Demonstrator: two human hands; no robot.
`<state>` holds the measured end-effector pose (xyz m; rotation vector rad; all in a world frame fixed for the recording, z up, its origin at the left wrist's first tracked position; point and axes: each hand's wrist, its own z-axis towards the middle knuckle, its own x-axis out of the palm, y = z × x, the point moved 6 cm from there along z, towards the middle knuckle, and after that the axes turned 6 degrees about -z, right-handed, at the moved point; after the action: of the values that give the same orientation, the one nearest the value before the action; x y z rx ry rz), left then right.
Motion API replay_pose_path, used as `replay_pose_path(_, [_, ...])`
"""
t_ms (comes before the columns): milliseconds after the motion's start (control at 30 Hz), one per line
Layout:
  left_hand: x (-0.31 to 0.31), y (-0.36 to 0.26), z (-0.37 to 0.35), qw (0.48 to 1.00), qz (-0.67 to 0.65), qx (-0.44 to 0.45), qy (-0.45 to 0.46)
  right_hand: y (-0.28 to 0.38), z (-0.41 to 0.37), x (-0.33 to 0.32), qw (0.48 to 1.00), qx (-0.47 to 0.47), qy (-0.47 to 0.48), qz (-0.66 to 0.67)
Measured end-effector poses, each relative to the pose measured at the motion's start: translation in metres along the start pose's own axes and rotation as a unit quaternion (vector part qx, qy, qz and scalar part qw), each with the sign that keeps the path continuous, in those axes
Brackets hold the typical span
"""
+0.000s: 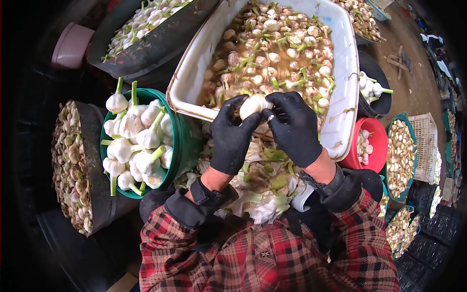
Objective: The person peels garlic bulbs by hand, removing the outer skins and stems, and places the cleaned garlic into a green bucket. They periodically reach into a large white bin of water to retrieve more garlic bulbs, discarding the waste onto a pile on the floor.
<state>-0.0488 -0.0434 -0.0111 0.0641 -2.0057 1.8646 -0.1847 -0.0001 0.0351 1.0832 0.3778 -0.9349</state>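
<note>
My left hand (230, 135), in a black glove, is closed around a whitish garlic bulb (255, 105) above the near rim of the white tub. At the bulb's right end, my right hand (296, 127), also gloved in black, pinches it between thumb and fingers. Beyond both hands, the white tub (348, 63) holds brown water with many unpeeled garlic bulbs (272, 58) and green stem pieces. Below my hands lies a heap of loose garlic skins and leaf scraps (265, 194).
At left, a green bucket (182, 146) holds clean white bulbs with stems. Dark containers of garlic (72, 165) stand farther left. A red bucket (378, 146), a black bucket (384, 78) and a cream plastic crate (424, 141) are at right. A pink bucket (72, 45) stands at upper left.
</note>
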Motion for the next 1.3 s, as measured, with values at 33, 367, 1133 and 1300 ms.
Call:
replay_pose_path(33, [-0.001,-0.001,0.000,1.000,0.001,-0.002,-0.001,0.000,0.000,0.000,1.000,0.001,0.001,0.001])
replay_pose_path(367, [-0.005,-0.006,0.012,0.996,0.079,0.033,-0.008,0.001,0.013,-0.001,0.999,-0.033,-0.008,0.024])
replay_pose_path(1133, [0.019,-0.008,-0.023,0.967,0.186,0.164,0.055,-0.006,-0.004,0.015,0.971,0.137,-0.072,0.179])
replay_pose_path(1300, [0.021,-0.011,-0.015,0.981,0.109,0.130,0.097,-0.029,-0.003,0.015,0.916,0.240,-0.007,0.322])
